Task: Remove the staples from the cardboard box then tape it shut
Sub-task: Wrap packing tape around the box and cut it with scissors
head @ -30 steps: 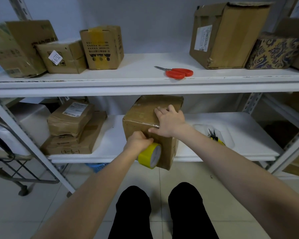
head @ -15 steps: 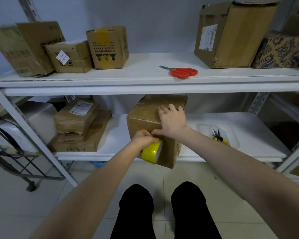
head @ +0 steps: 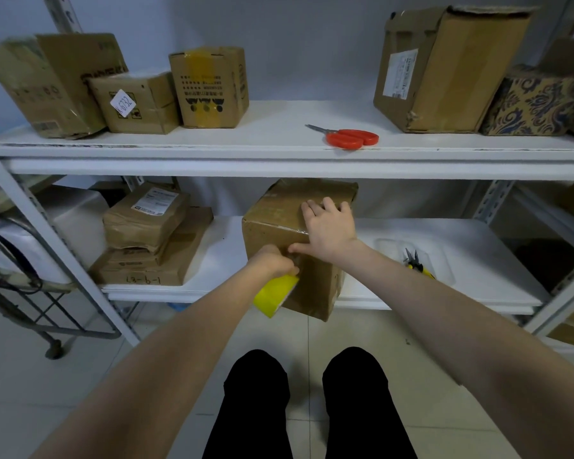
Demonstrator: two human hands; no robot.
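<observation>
A: Taping stage, by the look of it. The cardboard box (head: 279, 217) sits on the lower shelf (head: 478, 260), its near corner hanging out over the front edge

B: And the left hand (head: 272, 261) is wrapped round the yellow tape roll (head: 274, 294), holding it against the box's front face

A: The right hand (head: 328, 230) lies flat on the lid, fingers straight and spread, thumb reaching down over the top edge and pressing the front face just above the roll. There's a shine along that edge, so I'd say a clear strip is being pinned

B: Staples? Too small to call from here. The pliers (head: 415, 263) lie in the clear tray (head: 383, 246) off to the right, well apart from the box, which suggests that part is done

A: What's left, to my eye: cutting the strip free. The red scissors (head: 348, 138) lie on the upper shelf (head: 279, 127), in neither hand

B: How much of the seam is covered I can't tell, the right hand hides it
</observation>
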